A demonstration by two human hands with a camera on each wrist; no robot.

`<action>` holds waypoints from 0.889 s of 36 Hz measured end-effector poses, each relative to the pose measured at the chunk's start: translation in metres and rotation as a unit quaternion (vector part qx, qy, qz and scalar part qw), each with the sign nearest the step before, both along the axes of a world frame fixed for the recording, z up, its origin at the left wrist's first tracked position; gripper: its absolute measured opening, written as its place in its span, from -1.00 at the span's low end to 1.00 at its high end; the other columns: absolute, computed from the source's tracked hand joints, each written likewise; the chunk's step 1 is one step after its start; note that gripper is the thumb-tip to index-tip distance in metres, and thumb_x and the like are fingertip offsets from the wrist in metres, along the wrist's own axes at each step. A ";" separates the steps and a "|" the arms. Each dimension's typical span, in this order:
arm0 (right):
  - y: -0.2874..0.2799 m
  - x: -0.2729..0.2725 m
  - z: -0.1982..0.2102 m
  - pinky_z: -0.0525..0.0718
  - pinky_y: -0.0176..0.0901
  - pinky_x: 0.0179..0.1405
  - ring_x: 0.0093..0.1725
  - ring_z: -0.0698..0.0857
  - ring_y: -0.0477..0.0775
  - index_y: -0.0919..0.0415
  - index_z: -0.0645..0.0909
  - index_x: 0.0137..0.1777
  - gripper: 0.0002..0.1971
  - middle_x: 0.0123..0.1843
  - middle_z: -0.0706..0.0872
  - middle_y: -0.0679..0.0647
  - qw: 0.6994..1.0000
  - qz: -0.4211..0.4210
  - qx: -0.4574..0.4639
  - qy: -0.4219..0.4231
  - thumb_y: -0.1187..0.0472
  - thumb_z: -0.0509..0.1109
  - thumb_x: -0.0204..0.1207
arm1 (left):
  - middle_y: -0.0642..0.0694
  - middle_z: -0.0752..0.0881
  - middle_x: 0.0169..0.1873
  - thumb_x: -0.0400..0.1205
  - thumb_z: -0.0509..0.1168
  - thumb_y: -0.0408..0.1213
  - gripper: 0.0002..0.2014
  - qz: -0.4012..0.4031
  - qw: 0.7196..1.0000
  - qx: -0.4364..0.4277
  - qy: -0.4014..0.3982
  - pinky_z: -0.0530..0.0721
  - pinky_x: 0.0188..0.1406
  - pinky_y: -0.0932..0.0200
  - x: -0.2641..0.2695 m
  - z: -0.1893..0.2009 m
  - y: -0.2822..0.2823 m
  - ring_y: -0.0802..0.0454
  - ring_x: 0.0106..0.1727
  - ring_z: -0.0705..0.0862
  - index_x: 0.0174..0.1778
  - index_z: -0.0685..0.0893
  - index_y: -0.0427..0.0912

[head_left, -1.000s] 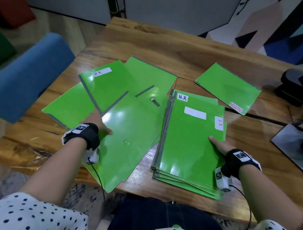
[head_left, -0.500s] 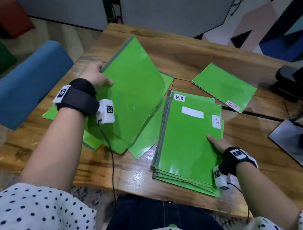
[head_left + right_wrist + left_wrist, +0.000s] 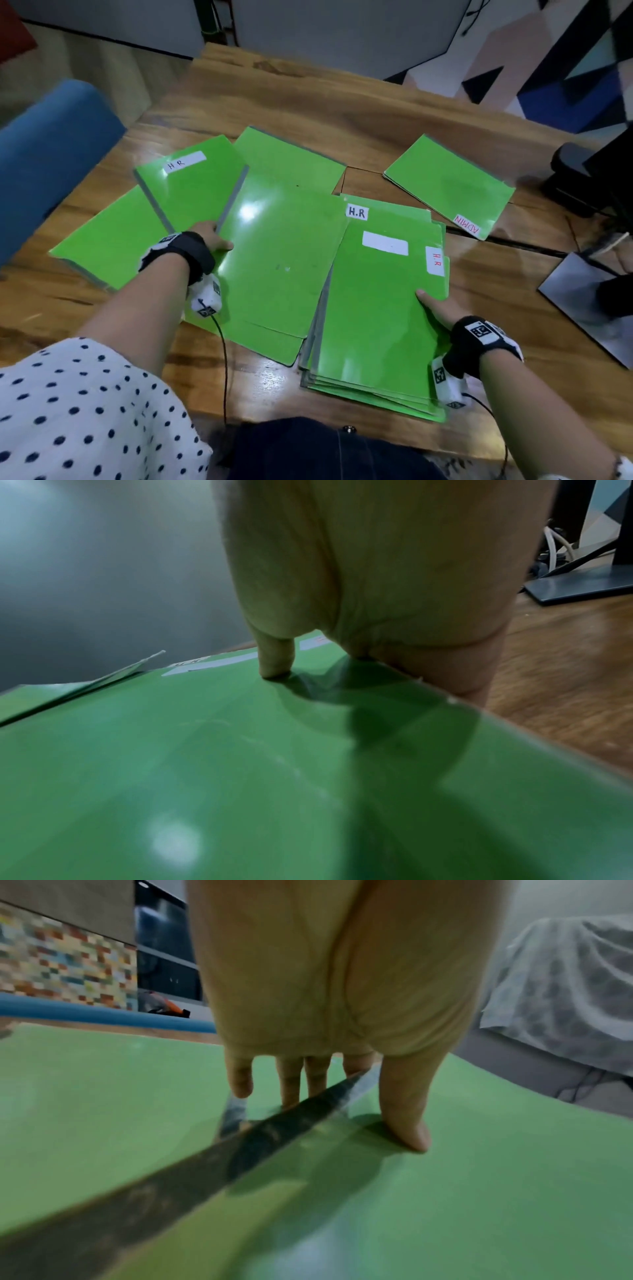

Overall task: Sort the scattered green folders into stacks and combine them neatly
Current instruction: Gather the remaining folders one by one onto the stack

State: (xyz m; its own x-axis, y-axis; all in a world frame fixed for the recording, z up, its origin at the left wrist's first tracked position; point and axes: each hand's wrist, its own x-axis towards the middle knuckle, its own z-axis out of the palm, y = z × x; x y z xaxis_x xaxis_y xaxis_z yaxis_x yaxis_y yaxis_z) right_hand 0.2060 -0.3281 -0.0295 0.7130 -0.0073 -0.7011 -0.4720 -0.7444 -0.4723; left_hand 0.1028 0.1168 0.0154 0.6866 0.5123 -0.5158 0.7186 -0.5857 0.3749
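Several green folders lie on the wooden table (image 3: 342, 102). My left hand (image 3: 214, 238) pinches the left edge of a large plain folder (image 3: 281, 267), thumb (image 3: 407, 1123) on top and fingers beneath the grey edge. That folder lies nearly flat, its right edge against a stack of folders (image 3: 376, 308) labelled H.R. My right hand (image 3: 433, 305) holds the stack's right edge, thumb (image 3: 274, 661) pressed on the top cover and fingers hidden below. Loose folders lie behind my left hand: an H.R one (image 3: 195, 192), a plain one (image 3: 109, 240) and one further back (image 3: 291, 161). An ADMIN folder (image 3: 448, 185) lies apart at the back right.
A blue padded chair (image 3: 44, 137) stands off the table's left side. A flat grey monitor base (image 3: 582, 308) sits at the right edge, with a black object (image 3: 575, 178) behind it. Bare wood shows along the far side of the table.
My left hand raised the large folder upright off the pile, then brought it down flat further right, against the stack. The right hand has stayed on the stack's edge.
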 end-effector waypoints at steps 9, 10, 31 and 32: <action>0.000 0.002 0.001 0.52 0.04 0.24 0.11 0.61 0.21 0.31 0.45 0.45 -0.42 0.39 0.59 0.31 1.000 -0.004 -0.003 0.005 -0.11 0.29 0.58 | -0.32 0.65 0.28 0.57 0.41 -0.17 -0.46 0.019 0.999 -0.033 0.011 0.58 0.23 -0.05 -0.019 -0.002 -0.003 -0.28 0.24 0.63 0.42 0.50 -0.34; -0.001 0.002 0.000 0.52 0.05 0.25 0.10 0.60 0.20 0.31 0.45 0.44 -0.42 0.38 0.60 0.31 1.000 -0.004 -0.001 0.006 -0.11 0.30 0.58 | -0.31 0.64 0.29 0.57 0.41 -0.17 -0.45 0.023 0.999 -0.034 0.020 0.57 0.23 -0.05 -0.022 -0.001 -0.004 -0.28 0.25 0.62 0.43 0.49 -0.34; 0.015 -0.008 0.007 0.55 0.10 0.35 0.31 0.60 0.33 0.46 0.40 0.47 -0.24 0.43 0.54 0.37 0.996 0.028 -0.087 0.002 -0.25 0.19 0.57 | -0.33 0.67 -0.03 0.47 0.24 -0.47 -0.81 -0.085 0.941 0.245 -0.218 0.51 -0.11 -0.02 0.005 0.185 -0.088 -0.35 0.06 0.64 -0.10 0.44 -0.13; 0.015 -0.008 0.007 0.56 0.05 0.32 0.30 0.61 0.32 0.45 0.41 0.45 -0.26 0.42 0.55 0.37 0.996 0.025 -0.085 -0.002 -0.23 0.20 0.58 | -0.31 0.66 -0.06 0.47 0.23 -0.47 -0.81 -0.089 0.934 0.254 -0.233 0.50 -0.12 -0.01 0.004 0.194 -0.090 -0.33 0.03 0.63 -0.12 0.42 -0.12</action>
State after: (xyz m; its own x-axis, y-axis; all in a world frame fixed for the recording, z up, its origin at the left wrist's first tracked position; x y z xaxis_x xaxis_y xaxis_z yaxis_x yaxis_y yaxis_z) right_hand 0.1982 -0.3132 -0.0223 0.7181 -0.0905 -0.6900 -0.4313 -0.8360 -0.3392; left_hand 0.1066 0.0264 0.2096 0.8734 0.4665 0.1399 0.4211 -0.8676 0.2644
